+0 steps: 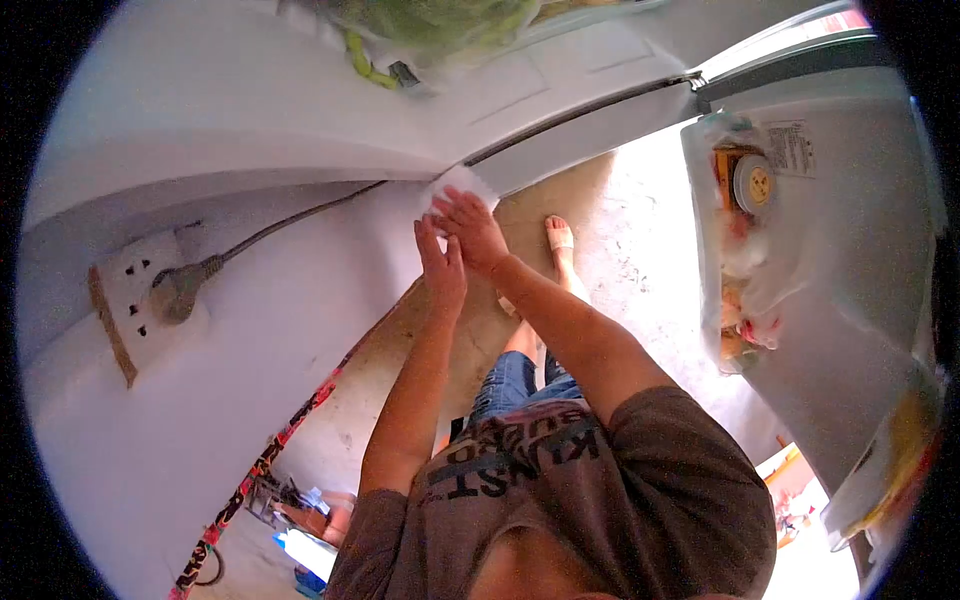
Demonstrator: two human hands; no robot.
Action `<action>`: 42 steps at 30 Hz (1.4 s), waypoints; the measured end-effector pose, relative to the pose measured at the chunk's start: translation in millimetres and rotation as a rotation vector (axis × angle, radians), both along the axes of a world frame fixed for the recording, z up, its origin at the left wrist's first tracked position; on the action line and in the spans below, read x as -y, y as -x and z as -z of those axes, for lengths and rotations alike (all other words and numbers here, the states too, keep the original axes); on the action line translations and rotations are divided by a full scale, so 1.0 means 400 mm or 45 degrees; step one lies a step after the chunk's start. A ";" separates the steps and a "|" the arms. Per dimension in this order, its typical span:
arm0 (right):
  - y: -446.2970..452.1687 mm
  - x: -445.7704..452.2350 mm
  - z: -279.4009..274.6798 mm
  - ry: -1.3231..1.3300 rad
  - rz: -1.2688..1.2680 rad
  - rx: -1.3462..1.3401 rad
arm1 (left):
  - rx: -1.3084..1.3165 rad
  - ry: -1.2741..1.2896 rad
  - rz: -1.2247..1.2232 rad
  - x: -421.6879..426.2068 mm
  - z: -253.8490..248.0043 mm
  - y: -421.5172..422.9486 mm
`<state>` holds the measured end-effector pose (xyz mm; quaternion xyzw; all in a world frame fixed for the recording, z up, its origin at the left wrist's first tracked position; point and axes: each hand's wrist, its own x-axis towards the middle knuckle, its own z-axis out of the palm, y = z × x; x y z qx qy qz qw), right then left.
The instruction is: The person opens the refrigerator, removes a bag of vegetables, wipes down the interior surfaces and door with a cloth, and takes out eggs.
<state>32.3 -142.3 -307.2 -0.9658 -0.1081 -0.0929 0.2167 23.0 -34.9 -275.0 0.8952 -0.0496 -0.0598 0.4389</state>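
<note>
Head view. Right hand (468, 230): fingers extended and spread, palm down, laid over a white cloth (484, 188) (could be a paper wipe; the weave does not resolve). Whether the fingers pinch it or only press on it, cannot tell. Left hand (440, 268): fingers extended, thumb apart, grip open, held just beside the right hand; contact between the two cannot be confirmed.

Cloth position: at the corner of the white ledge (345, 225), near the end of the dark seam.

Left side: a multi-outlet power socket (138, 290) with a grey plug (178, 292) seated in it; its cord (290, 218) runs toward the hands. Patterned trim (268, 458) follows the ledge's lower edge.

Top: green produce (425, 25) in clear plastic (type unclear). Right side: an open refrigerator door (850, 240), its shelf holding a round-lidded container (752, 186) and bagged items (742, 325). Below: concrete floor (635, 250), a sandalled foot (560, 235).
</note>
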 end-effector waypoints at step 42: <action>-0.131 0.073 -0.354 -2.431 0.272 -0.359 | -0.159 0.700 -0.330 0.092 -0.287 -0.098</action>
